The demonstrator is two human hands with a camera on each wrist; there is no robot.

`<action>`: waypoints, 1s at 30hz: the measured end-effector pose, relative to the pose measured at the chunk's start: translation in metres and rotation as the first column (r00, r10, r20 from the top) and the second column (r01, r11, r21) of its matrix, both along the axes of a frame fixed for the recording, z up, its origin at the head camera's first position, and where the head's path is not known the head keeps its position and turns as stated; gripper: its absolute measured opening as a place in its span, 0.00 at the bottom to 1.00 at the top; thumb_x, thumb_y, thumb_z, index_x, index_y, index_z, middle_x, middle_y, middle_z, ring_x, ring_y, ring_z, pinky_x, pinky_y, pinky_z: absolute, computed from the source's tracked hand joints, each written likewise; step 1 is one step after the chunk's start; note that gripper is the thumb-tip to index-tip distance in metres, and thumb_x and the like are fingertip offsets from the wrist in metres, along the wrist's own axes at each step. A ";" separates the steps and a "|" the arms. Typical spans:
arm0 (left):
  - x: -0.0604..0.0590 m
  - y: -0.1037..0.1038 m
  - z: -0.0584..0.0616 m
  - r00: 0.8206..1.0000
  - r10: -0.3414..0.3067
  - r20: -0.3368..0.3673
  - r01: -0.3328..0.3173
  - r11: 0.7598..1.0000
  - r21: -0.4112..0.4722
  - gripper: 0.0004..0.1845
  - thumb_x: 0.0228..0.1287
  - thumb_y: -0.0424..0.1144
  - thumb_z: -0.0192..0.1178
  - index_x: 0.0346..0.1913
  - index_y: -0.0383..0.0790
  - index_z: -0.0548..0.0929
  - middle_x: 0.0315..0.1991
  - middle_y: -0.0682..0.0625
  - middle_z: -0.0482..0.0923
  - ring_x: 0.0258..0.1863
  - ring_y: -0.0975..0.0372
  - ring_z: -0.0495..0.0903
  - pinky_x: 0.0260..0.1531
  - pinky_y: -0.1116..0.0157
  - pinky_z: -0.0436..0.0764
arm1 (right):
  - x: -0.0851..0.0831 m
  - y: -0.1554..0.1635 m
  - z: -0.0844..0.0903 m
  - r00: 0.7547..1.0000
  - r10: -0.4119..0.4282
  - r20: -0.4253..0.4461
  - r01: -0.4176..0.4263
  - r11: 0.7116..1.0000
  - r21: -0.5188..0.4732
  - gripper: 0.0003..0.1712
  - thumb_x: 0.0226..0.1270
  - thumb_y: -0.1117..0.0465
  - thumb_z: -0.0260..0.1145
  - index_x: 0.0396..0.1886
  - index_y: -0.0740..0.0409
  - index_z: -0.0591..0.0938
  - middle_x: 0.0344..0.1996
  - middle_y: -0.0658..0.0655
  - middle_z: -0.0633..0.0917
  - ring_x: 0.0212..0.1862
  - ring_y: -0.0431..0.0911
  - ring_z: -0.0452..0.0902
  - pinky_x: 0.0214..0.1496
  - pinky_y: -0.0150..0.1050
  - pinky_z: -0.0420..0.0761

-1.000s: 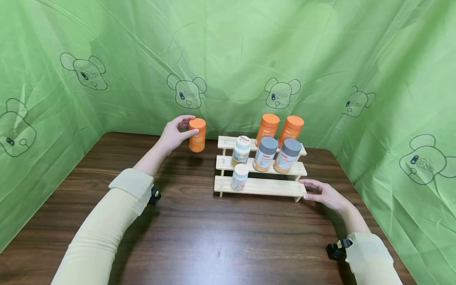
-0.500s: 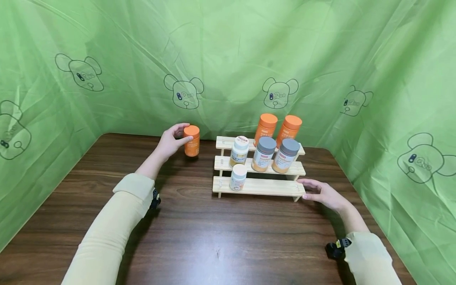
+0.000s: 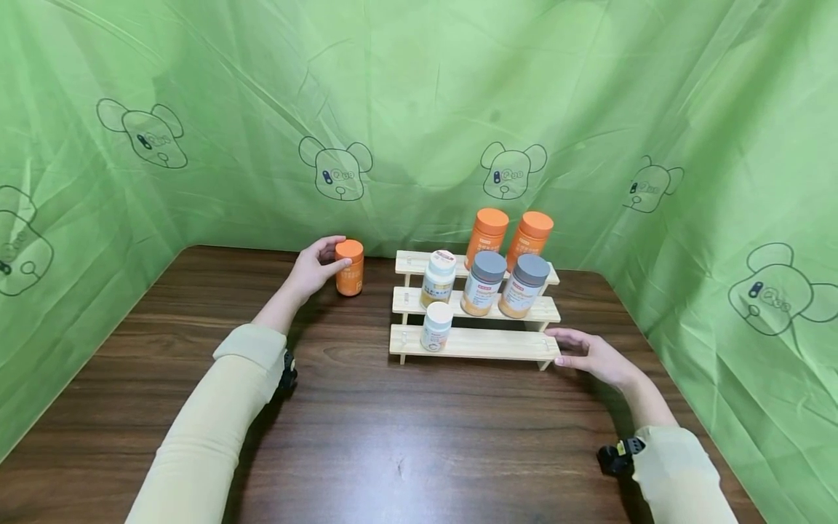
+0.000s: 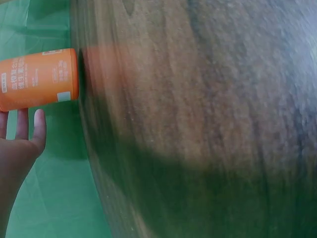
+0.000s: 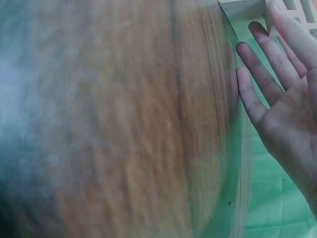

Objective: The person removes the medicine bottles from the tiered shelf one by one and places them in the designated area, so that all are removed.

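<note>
An orange supplement bottle point(image 3: 350, 269) stands upright at the back left of the table, left of the rack. My left hand point(image 3: 314, 269) holds it between thumb and fingers near the lid; in the left wrist view the bottle point(image 4: 39, 79) has its base close to the tabletop, and I cannot tell whether they touch. My right hand point(image 3: 599, 358) holds the right end of the lowest tier of a three-tier wooden display rack point(image 3: 491, 343). In the right wrist view, the remaining fingers of the right hand point(image 5: 292, 114) stretch out loosely behind the rack's end.
Two orange bottles point(image 3: 487, 234) are on the top tier. The middle tier bears a white-capped bottle point(image 3: 437, 282) and two grey-lidded bottles point(image 3: 483, 287). A small white bottle point(image 3: 436, 329) is at the lowest tier's left. Green cloth point(image 3: 425, 87) surrounds the wooden table point(image 3: 419, 429).
My left hand has brought the orange bottle down and slightly left, toward the tabletop. The right hand keeps its place at the rack's end. The head view has shifted slightly.
</note>
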State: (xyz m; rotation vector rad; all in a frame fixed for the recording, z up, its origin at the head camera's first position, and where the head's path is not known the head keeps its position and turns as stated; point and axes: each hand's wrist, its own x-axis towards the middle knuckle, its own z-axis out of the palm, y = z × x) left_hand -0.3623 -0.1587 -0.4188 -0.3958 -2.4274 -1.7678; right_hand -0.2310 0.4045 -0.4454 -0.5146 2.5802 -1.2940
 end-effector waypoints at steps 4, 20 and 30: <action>0.005 0.000 0.002 1.000 -0.014 0.019 0.013 1.000 0.018 0.30 0.60 0.38 0.65 0.65 0.37 0.69 0.60 0.39 0.73 0.56 0.50 0.72 0.57 0.51 0.70 | 0.000 0.000 -0.002 1.000 -0.002 -0.002 0.002 1.000 0.001 0.30 0.61 0.59 0.68 0.63 0.52 0.72 0.59 0.60 0.76 0.57 0.30 0.70 0.57 0.26 0.68; 0.023 -0.001 0.022 0.998 -0.046 0.038 0.047 0.999 -0.028 0.29 0.63 0.35 0.61 0.66 0.34 0.67 0.62 0.37 0.70 0.59 0.48 0.70 0.58 0.49 0.69 | -0.001 0.001 -0.002 1.000 -0.002 0.008 0.002 1.000 0.005 0.30 0.62 0.58 0.67 0.64 0.52 0.71 0.60 0.59 0.76 0.57 0.30 0.69 0.57 0.29 0.69; 0.025 -0.003 0.029 0.998 -0.059 0.025 0.061 0.996 -0.072 0.32 0.62 0.35 0.62 0.68 0.34 0.64 0.64 0.37 0.67 0.58 0.48 0.70 0.57 0.50 0.69 | -0.002 0.001 -0.003 1.000 0.005 0.007 -0.005 1.000 -0.009 0.30 0.62 0.59 0.67 0.64 0.53 0.71 0.60 0.60 0.75 0.57 0.30 0.69 0.56 0.25 0.68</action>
